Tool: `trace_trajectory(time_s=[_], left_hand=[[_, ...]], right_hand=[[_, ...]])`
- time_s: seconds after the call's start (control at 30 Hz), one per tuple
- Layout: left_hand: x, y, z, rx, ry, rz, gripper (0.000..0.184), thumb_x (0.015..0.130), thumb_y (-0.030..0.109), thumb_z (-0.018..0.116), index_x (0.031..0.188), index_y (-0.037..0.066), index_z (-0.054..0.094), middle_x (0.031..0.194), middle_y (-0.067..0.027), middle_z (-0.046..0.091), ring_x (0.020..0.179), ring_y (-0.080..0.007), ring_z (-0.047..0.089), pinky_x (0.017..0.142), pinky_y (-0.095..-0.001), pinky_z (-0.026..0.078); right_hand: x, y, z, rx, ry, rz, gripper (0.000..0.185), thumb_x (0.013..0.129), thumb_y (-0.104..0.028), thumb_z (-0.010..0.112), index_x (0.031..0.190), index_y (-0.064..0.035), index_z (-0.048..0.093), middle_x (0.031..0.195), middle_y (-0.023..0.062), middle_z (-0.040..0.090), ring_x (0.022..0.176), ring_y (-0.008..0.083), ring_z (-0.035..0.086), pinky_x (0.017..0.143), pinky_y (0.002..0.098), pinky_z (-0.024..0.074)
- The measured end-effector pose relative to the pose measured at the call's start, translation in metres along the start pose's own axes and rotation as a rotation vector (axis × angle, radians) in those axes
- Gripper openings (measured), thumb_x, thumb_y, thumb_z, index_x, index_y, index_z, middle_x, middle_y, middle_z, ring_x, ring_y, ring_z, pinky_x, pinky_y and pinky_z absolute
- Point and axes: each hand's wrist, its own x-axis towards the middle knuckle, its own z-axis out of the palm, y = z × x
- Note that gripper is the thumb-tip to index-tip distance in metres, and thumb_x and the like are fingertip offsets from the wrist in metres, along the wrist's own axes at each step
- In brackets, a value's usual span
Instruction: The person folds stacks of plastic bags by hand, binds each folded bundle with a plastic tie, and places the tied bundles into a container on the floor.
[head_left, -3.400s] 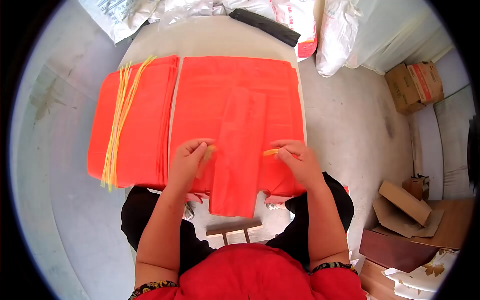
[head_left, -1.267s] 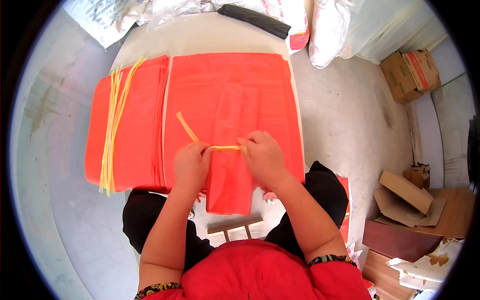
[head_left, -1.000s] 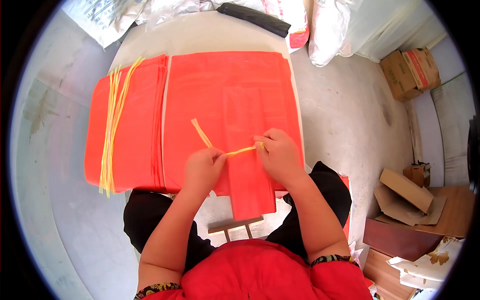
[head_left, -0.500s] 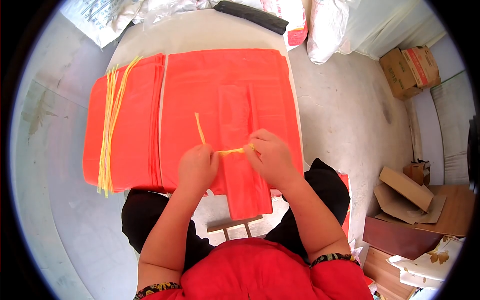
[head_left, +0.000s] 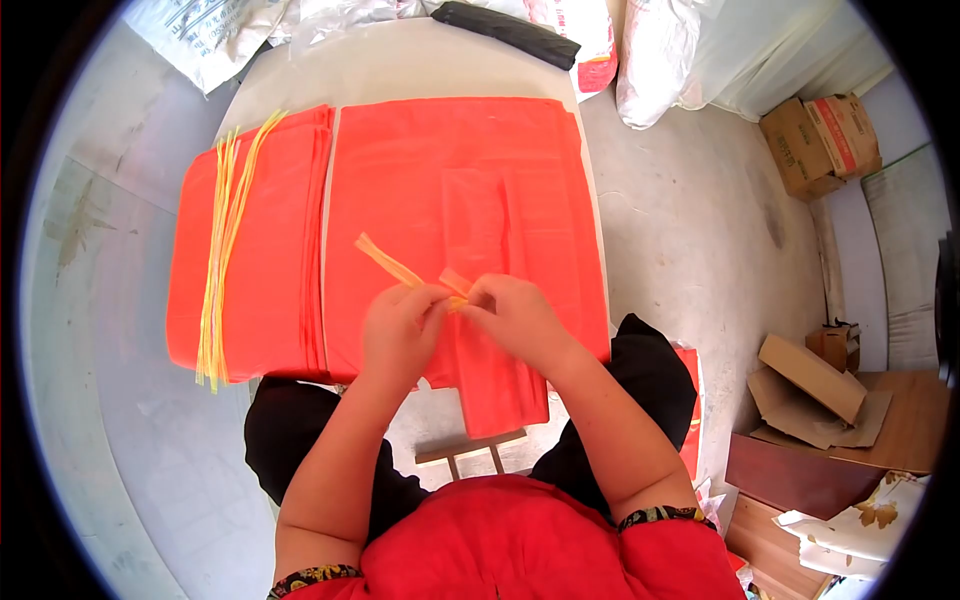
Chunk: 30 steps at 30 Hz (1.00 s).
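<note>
My left hand and my right hand are close together, both pinching a yellow plastic strip. One end of it sticks out to the upper left, and a short piece shows between my fingertips. The strip lies across a narrow folded bundle of red plastic, whose lower end hangs past the table's front edge. Beneath the bundle is a wide stack of flat red plastic sheets. Whether the strip is knotted cannot be made out behind my fingers.
Several yellow strips lie across another red stack at the left. A black roll rests at the table's far edge. White sacks stand beyond. Cardboard boxes are on the right, one opened nearer me.
My right hand has moved left toward my left hand, bringing the strip's ends together. The loose end at the left now slants further left.
</note>
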Motion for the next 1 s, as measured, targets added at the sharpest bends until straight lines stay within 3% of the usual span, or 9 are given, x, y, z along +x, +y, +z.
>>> trace_trajectory(time_s=[0.1,0.3,0.5,0.7,0.8,0.9,0.97,1.0], left_hand=[[-0.001,0.012,0.001,-0.031,-0.011,0.147,0.013,0.086,-0.001,0.074,0.098,0.003,0.073,0.09,-0.0111,0.072,0.084,-0.0299,0.069,0.071,-0.0396,0.054],[0.005,0.029,0.002,-0.134,0.042,0.296,0.035,0.084,-0.005,0.071,0.117,0.004,0.071,0.115,-0.0123,0.073,0.098,-0.0313,0.07,0.085,-0.0391,0.057],[0.008,0.023,0.004,-0.002,-0.004,0.163,0.046,0.084,-0.006,0.068,0.128,0.003,0.066,0.117,-0.0129,0.072,0.104,-0.0326,0.069,0.087,-0.0411,0.057],[0.005,0.013,0.012,-0.012,-0.12,-0.032,0.034,0.085,0.0,0.073,0.118,0.002,0.072,0.106,-0.0143,0.072,0.097,-0.0324,0.07,0.083,-0.0409,0.056],[0.004,0.006,0.018,-0.078,-0.044,-0.062,0.019,0.088,0.004,0.076,0.108,0.001,0.075,0.09,-0.0101,0.071,0.08,-0.023,0.068,0.073,-0.0333,0.053],[0.012,0.015,0.008,-0.216,-0.273,-0.528,0.011,0.095,0.009,0.074,0.101,0.0,0.076,0.077,-0.0027,0.066,0.068,-0.0093,0.058,0.064,-0.0256,0.046],[0.006,0.009,0.017,-0.4,-0.175,-0.543,0.013,0.098,0.012,0.073,0.101,-0.001,0.075,0.074,0.0007,0.063,0.067,-0.0043,0.051,0.062,-0.0229,0.042],[0.004,0.006,0.02,-0.492,-0.124,-0.549,0.015,0.099,0.013,0.072,0.1,-0.001,0.075,0.072,0.0025,0.061,0.067,-0.0018,0.048,0.061,-0.0216,0.04]], right_hand=[[-0.001,-0.003,0.003,-0.11,0.024,-0.017,0.022,0.098,-0.026,0.066,0.098,-0.0039,0.068,0.089,0.017,0.07,0.084,0.0329,0.07,0.073,0.0439,0.0543],[-0.002,0.0,0.009,-0.152,0.121,-0.132,0.019,0.102,-0.024,0.059,0.102,-0.0074,0.067,0.093,0.0154,0.071,0.087,0.0382,0.069,0.075,0.0485,0.054],[-0.002,0.003,0.008,-0.164,0.077,-0.108,0.019,0.104,-0.022,0.054,0.105,-0.0076,0.066,0.095,0.0146,0.072,0.085,0.0381,0.069,0.074,0.0494,0.0538],[-0.002,0.011,0.009,-0.082,0.111,-0.224,0.016,0.101,-0.02,0.058,0.104,-0.006,0.064,0.096,0.0146,0.071,0.086,0.0365,0.069,0.073,0.0456,0.0543],[-0.002,0.007,0.004,0.046,0.054,-0.104,0.011,0.097,-0.014,0.062,0.104,-0.0052,0.063,0.096,0.0143,0.07,0.085,0.0349,0.069,0.073,0.0429,0.0542],[-0.005,-0.006,-0.003,0.142,0.031,0.014,0.012,0.093,-0.009,0.064,0.104,-0.0052,0.062,0.095,0.0135,0.069,0.084,0.0337,0.068,0.073,0.041,0.0538],[-0.006,-0.012,-0.008,0.167,-0.003,0.079,0.014,0.091,-0.007,0.064,0.104,-0.0053,0.061,0.094,0.0126,0.068,0.084,0.0333,0.068,0.073,0.0403,0.0536],[-0.005,-0.008,-0.006,0.116,0.03,0.009,0.014,0.091,-0.006,0.064,0.104,-0.0054,0.061,0.095,0.0122,0.068,0.085,0.033,0.068,0.073,0.0402,0.0538]])
